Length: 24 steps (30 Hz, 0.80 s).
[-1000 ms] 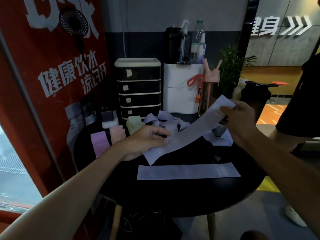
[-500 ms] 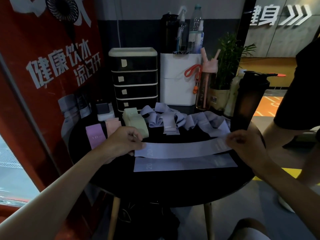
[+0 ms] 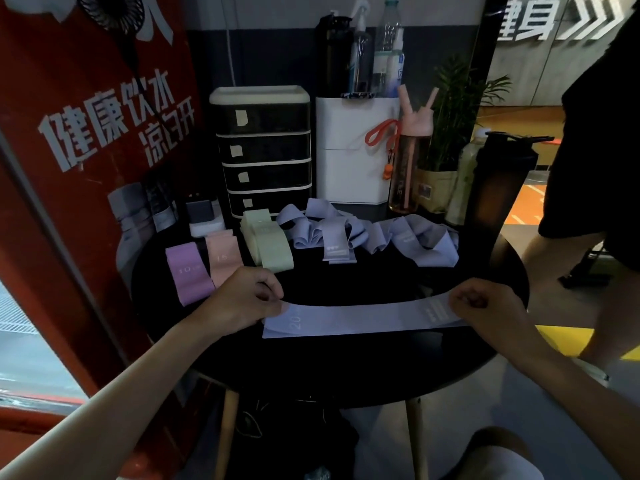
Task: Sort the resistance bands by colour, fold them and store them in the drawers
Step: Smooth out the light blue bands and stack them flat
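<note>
Lavender band lies stretched flat on the table between both hands. The left hand pinches its "20" end with curled fingers, and the right hand pinches the other end. A 2nd band peeks out beneath it. Beyond the left hand sit folded purple, pink and green bands. A loose lavender pile lies between the hands and the 4 drawers. Beyond the right hand stands a shaker. Half a second ago the held band lay just beyond the flat one; now it covers it.
</note>
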{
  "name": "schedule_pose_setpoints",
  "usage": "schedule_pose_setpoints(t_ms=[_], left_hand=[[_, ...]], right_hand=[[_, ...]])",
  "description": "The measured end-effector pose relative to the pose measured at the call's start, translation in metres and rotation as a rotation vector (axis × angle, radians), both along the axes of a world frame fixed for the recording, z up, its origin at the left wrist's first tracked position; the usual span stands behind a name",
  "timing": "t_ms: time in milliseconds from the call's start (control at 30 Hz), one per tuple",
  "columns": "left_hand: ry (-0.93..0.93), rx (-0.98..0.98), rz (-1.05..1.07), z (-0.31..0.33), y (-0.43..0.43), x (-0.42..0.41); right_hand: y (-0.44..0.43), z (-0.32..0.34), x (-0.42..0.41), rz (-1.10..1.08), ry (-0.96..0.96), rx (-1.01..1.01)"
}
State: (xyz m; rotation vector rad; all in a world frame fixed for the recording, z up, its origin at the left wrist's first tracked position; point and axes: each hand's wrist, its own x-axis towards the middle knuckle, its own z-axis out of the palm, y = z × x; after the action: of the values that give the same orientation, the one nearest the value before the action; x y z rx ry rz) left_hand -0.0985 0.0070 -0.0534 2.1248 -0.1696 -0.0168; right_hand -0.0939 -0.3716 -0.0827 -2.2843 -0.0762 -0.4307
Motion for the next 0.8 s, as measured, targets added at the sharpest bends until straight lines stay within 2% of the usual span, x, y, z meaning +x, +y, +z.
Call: schedule_pose_setpoints(t_ms=[267, 400, 567, 800], left_hand=[[-0.11, 0.153, -0.076, -0.009, 0.005, 0.003], [-0.173, 0.228, -0.119, -0.008, 0.009, -0.006], [-0.134, 0.351, -0.244, -0.01, 0.022, -0.016], [-0.17, 0.332, -0.209, -0.013, 0.027, -0.016]], right_hand=[[-0.008, -0.011, 0.007, 0.046, 0.003, -0.18], [-0.014, -0.008, 0.008, 0.167, -0.043, -0.181], [-0.029, 0.001, 0.002, 0.357, 0.156, -0.211], [-0.031, 0.004, 0.002, 0.364, 0.183, -0.188]])
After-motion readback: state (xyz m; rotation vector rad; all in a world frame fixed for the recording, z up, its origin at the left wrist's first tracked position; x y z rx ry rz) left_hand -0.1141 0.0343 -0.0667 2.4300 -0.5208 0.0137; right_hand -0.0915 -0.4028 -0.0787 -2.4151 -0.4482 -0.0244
